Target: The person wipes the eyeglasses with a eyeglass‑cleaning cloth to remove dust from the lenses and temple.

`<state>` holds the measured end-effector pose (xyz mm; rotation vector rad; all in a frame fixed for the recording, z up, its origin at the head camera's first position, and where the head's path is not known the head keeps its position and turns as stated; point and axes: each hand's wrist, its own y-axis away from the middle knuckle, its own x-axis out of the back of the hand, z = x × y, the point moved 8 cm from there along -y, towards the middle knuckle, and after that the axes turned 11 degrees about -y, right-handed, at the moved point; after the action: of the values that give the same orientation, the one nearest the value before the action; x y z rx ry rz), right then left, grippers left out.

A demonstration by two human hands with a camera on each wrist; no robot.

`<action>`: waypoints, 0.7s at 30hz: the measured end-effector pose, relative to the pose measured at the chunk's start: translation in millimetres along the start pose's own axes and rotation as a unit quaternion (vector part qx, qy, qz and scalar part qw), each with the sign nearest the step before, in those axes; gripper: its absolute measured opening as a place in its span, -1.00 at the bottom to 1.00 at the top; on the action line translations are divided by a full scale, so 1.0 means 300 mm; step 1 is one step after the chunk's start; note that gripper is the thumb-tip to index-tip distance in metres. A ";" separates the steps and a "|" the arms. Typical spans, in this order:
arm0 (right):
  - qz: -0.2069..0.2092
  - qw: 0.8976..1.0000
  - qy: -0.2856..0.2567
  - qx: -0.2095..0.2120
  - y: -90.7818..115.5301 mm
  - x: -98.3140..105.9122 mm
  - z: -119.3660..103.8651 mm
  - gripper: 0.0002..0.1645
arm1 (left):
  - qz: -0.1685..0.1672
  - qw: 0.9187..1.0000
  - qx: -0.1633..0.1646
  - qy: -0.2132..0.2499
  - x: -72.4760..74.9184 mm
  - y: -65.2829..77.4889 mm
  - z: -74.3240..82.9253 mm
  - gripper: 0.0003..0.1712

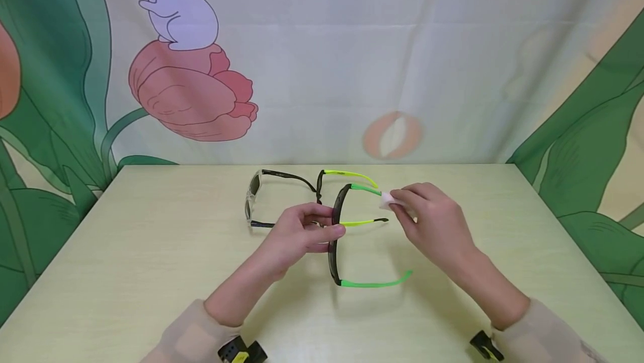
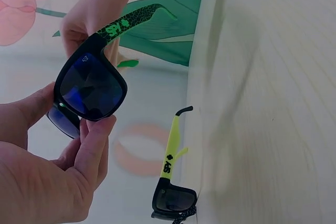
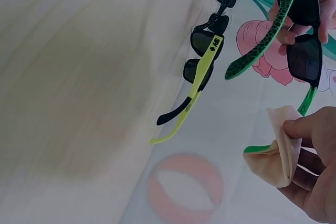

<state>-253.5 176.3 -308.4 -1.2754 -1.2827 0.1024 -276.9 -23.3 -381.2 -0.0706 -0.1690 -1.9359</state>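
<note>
My left hand (image 1: 306,233) grips a pair of black sunglasses (image 2: 90,86) with green temples by the middle of its front, thumb on one side and fingers on the other. Both temples are unfolded and point to the right. In my right hand (image 1: 431,216) is a small pale cloth (image 3: 278,150), pinched and folded around the far green temple; the temple's tip pokes out of the cloth in the right wrist view. The near green temple (image 1: 376,284) is uncovered. Dark bluish lenses show in the left wrist view.
Behind the hands, sunglasses with yellow temples (image 3: 205,66) stand unfolded on the table (image 1: 151,251). Left of them are clear-framed sunglasses (image 1: 250,198) with black temples, also unfolded. A printed curtain (image 1: 312,72) hangs along the table's back edge.
</note>
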 end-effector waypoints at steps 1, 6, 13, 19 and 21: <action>0.000 1.000 0.001 0.003 -0.005 -0.002 -0.005 -0.75 | -0.001 1.000 0.001 -0.002 -0.003 0.000 -0.001 -0.48; -0.008 1.000 0.009 0.012 -0.027 -0.015 -0.030 -0.78 | -0.004 1.000 0.003 -0.012 -0.016 0.000 -0.005 -0.50; -0.019 1.000 0.007 0.023 -0.054 -0.040 -0.069 -0.83 | -0.029 0.999 0.003 -0.016 -0.045 0.002 -0.014 -0.49; -0.018 0.999 0.013 0.047 -0.068 -0.047 -0.102 -0.83 | -0.045 0.999 0.001 -0.015 -0.063 0.005 -0.015 -0.49; -0.017 0.999 0.014 0.050 -0.069 -0.048 -0.104 -0.82 | -0.046 0.999 0.002 -0.013 -0.063 0.006 -0.016 -0.49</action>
<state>-247.5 138.7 -295.1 -1.1655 -1.2598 0.1218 -268.2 -7.2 -388.3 -0.0858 -0.1969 -2.0271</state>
